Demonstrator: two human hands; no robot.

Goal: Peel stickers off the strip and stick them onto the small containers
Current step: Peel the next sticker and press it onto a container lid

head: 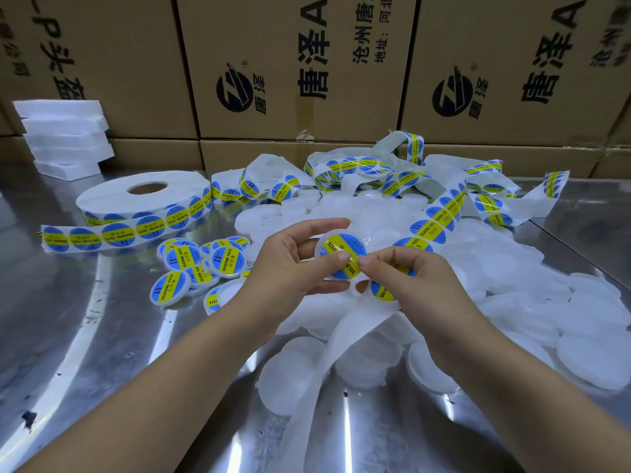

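At centre, the left hand (290, 264) curls its fingers round a small white container (321, 249), thumb on the round blue-and-yellow sticker (343, 256) on its lid. The right hand (416, 285) pinches that sticker's near edge between thumb and forefinger. The sticker strip (440, 213) runs from 1 o'clock under this hand; whether the other fingers hold it I cannot tell. Stickers read "SOLDERING PASTE" and "II". Labelled containers (201, 264) lie at 9 o'clock, the sticker roll (146, 196) at 10, and unlabelled containers (512, 302) from 12 to 5, all on a metal table (68, 319). Cardboard boxes (300, 63) at 12 read "唐泽" and "沧州唐泽".
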